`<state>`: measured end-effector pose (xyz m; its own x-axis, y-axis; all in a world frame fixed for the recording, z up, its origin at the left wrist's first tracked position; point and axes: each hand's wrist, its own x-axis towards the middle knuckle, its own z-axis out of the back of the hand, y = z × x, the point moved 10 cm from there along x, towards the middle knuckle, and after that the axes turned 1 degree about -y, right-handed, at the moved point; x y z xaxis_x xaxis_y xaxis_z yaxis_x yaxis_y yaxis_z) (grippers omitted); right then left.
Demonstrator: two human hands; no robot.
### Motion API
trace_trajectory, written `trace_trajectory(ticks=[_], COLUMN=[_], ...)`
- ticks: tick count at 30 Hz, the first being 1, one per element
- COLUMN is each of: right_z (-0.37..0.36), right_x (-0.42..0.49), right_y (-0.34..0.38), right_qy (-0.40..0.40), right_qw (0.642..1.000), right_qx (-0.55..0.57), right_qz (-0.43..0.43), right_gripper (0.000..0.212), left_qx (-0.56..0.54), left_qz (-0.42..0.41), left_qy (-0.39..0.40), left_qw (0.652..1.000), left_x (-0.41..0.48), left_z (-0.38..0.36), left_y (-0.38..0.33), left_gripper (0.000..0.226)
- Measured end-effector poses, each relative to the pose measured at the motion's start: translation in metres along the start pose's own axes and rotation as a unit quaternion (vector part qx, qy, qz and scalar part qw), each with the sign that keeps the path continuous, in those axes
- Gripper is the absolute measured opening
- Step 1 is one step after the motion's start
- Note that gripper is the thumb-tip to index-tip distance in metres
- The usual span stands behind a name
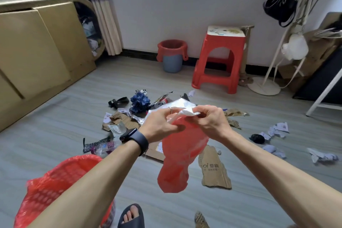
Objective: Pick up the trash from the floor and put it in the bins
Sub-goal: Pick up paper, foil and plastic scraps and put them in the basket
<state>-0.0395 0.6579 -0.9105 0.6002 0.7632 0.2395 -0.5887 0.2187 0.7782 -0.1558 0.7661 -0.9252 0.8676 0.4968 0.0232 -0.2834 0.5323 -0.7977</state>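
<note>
A red plastic bag (180,155) hangs in front of me, gripped at its top by both hands. My left hand (159,123) and my right hand (212,120) pinch its upper edge close together, with a bit of white crumpled material (187,112) between them. A basket bin lined with a red bag (55,185) stands at the lower left, partly behind my left arm. A grey bin with a red liner (172,55) stands by the far wall. Trash lies on the floor: a blue crumpled wrapper (140,102), cardboard pieces (214,170), crumpled paper (277,130).
A red plastic stool (220,59) stands by the far wall, right of the grey bin. Wooden cabinets (33,52) run along the left. A coat stand's base (263,86) and a table leg (325,92) are at the right. My sandalled foot (131,215) shows at the bottom.
</note>
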Motion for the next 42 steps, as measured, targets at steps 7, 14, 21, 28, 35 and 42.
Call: trace_trajectory(ticks=[7,14,21,28,35,42], right_z=[0.007,-0.015,-0.022,-0.045,-0.045,-0.042], right_x=[0.004,-0.001,-0.011,-0.010,-0.002,-0.002], right_y=[0.000,0.010,0.029,0.027,0.016,-0.009], right_qy=[-0.010,0.023,-0.122,0.011,0.123,0.093], right_qw=[1.000,0.997,0.979,0.998,0.974,0.985], right_qx=[-0.006,-0.054,-0.097,0.024,-0.189,-0.147], right_qz=[0.000,0.059,0.134,0.054,0.025,-0.019], right_gripper=[0.027,0.016,0.012,0.023,0.097,0.022], left_qx=[0.210,-0.179,-0.472,-0.296,-0.082,-0.110], left_qz=[-0.011,0.155,0.199,0.168,0.107,0.052], left_qy=[-0.094,-0.141,-0.011,-0.128,-0.034,-0.105], left_qw=[0.973,0.961,0.859,0.931,0.990,0.987], left_x=[-0.003,-0.009,-0.011,-0.011,-0.010,-0.016], left_z=[0.024,0.035,0.005,0.038,0.039,0.052], left_y=[0.020,0.040,0.032,0.046,0.049,0.037], left_gripper=[0.022,0.043,0.036,0.036,0.049,0.022])
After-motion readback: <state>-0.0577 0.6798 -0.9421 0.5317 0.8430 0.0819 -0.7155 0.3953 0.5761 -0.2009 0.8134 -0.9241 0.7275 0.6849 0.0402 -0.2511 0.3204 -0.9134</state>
